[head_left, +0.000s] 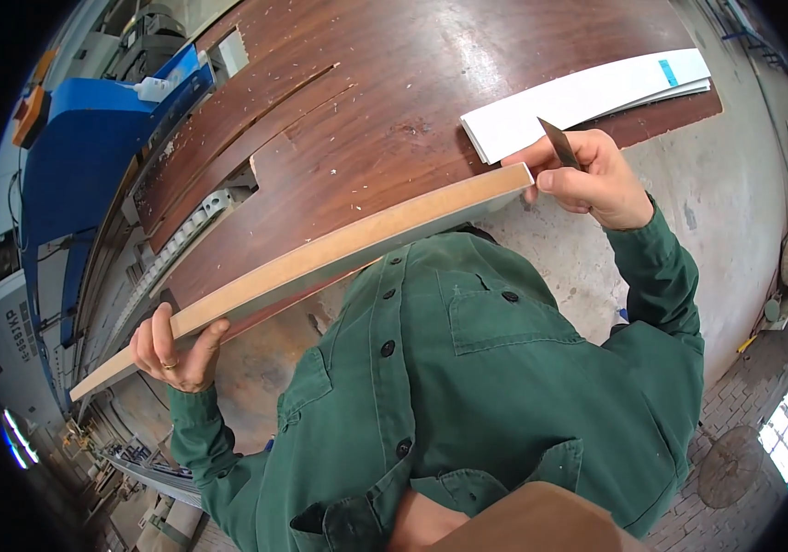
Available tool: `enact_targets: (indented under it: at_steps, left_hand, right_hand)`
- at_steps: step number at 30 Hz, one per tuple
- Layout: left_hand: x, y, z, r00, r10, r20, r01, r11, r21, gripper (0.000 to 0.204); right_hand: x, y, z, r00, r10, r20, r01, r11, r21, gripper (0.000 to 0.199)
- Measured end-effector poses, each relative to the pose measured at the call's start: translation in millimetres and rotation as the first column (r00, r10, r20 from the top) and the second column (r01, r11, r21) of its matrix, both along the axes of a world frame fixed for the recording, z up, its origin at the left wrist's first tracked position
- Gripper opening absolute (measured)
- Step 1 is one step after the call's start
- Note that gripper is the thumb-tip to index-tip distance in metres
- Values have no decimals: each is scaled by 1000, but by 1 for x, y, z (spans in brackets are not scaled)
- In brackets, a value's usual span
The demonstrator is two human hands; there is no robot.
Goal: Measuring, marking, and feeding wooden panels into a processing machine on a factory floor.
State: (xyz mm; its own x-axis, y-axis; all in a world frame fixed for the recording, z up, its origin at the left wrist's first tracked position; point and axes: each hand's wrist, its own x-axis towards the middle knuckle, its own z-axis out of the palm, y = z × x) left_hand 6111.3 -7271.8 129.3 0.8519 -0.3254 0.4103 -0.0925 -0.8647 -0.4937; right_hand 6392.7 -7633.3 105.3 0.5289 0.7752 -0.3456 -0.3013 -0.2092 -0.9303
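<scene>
While your left hand (178, 350) grips panel (366, 230) near its left end, fingers over tan edge, thumb on near face, hold it steady. Right hand (596, 179) closed on dark blade (559, 144) by panel's other end; best angle blade off skin. Panel slants between hands, before green shirt (523, 405).

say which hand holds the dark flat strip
The right hand: the dark flat strip juts up from its grip, whereas the left hand grips the long panel.
</scene>
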Motion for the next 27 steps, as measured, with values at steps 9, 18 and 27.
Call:
enact_targets:
  at_steps: [9,18,27]
  left_hand:
    - [7,-3,11,999,2,32,-3,999,48,31]
    - [8,-4,9,1000,-9,29,8,998,56,33]
    - [3,-6,7,998,-3,60,-1,997,79,37]
  right_hand:
    - [-11,0,-4,947,7,322,-13,1000,16,38]
    - [-20,6,4,824,-22,566,35,999,-13,36]
    - [-24,8,6,783,-12,622,40,999,-32,35]
